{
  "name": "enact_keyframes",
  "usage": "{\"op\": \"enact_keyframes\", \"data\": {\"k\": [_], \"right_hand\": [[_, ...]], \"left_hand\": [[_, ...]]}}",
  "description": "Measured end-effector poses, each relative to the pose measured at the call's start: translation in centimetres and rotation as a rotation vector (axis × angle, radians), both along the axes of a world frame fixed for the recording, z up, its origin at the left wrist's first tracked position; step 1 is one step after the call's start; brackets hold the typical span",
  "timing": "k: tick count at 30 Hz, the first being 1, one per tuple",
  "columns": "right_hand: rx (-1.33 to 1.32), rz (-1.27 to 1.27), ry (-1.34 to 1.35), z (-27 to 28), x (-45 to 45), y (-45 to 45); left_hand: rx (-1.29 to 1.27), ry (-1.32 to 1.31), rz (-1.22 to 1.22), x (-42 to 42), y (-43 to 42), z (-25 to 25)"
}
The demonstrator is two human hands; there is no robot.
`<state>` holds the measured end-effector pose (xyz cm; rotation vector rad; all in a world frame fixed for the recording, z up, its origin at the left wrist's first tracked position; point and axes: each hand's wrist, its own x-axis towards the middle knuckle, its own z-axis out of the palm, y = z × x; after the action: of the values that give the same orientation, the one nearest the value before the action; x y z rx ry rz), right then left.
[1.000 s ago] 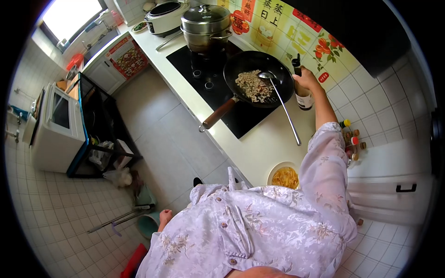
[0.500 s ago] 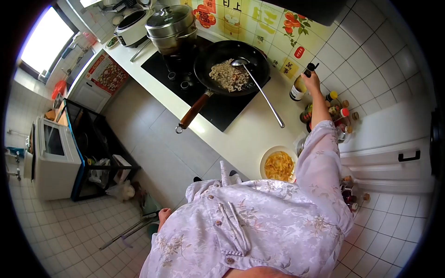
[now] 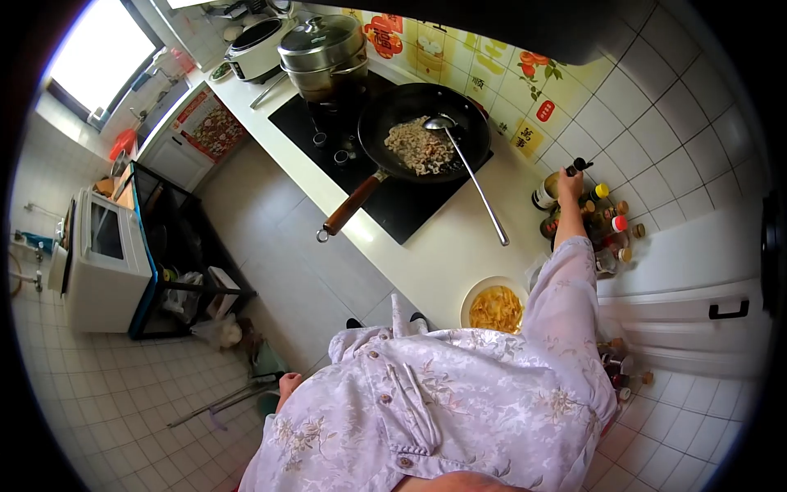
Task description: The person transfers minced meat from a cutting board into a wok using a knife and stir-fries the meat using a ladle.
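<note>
My right hand [image 3: 568,185] is wrapped round the neck of a dark-capped bottle with a white label [image 3: 544,193], at the counter's back right beside other bottles [image 3: 611,225]. My left hand [image 3: 290,382] hangs low by my side, fingers curled; whether it holds anything is too small to tell. On the black cooktop [image 3: 410,215] sits a wok [image 3: 385,116] with a wooden handle, holding browned minced meat [image 3: 418,146]. A metal ladle [image 3: 475,176] leans in it, its handle over the rim. A bowl of yellow strips in liquid [image 3: 495,308] stands near my right sleeve.
A lidded steel pot [image 3: 323,54] stands behind the wok's left side, with a white cooker [image 3: 258,49] further left. Across the floor is a black rack [image 3: 176,246] beside a white oven [image 3: 105,266]. A white cabinet door with a black handle [image 3: 728,310] is at the right.
My right hand has carried the bottle away from the wok, rightward to the group of bottles, and is still around it. The camera view has shifted. The wok and ladle stay put.
</note>
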<state>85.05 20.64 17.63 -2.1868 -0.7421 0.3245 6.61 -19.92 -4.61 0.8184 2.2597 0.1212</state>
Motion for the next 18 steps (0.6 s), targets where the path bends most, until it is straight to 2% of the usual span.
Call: {"op": "enact_keyframes", "data": {"k": [2, 4, 7, 14, 16, 17, 18], "right_hand": [[0.072, -0.11, -0.126, -1.5, 1.3, 0.8], [0.086, -0.131, -0.097, -1.3, 1.3, 0.8], [-0.102, -0.08, -0.016, 1.9, -0.6, -0.3], [-0.122, -0.16, 0.205, 3.1, -3.2, -1.8], [-0.03, -0.103, -0.086, 4.8, -6.3, -3.9], [0.084, 0.186, -0.123, 6.3, -8.2, -5.7], [0.022, 0.329, -0.121, 5.4, -9.3, -5.8]], "left_hand": [[-0.02, 0.013, 0.011, 0.4, -0.1, 0.4], [-0.014, -0.003, -0.004, 0.6, -0.3, 0.4], [-0.012, -0.052, 0.025, 1.0, -0.6, 0.2], [-0.005, -0.072, -0.037, 0.2, 0.5, -0.9], [-0.022, -0.054, -0.047, -0.4, 1.9, -0.4], [-0.02, -0.055, -0.059, -1.2, 2.4, -0.8], [-0.027, -0.067, -0.087, -1.8, 3.2, -1.5]]}}
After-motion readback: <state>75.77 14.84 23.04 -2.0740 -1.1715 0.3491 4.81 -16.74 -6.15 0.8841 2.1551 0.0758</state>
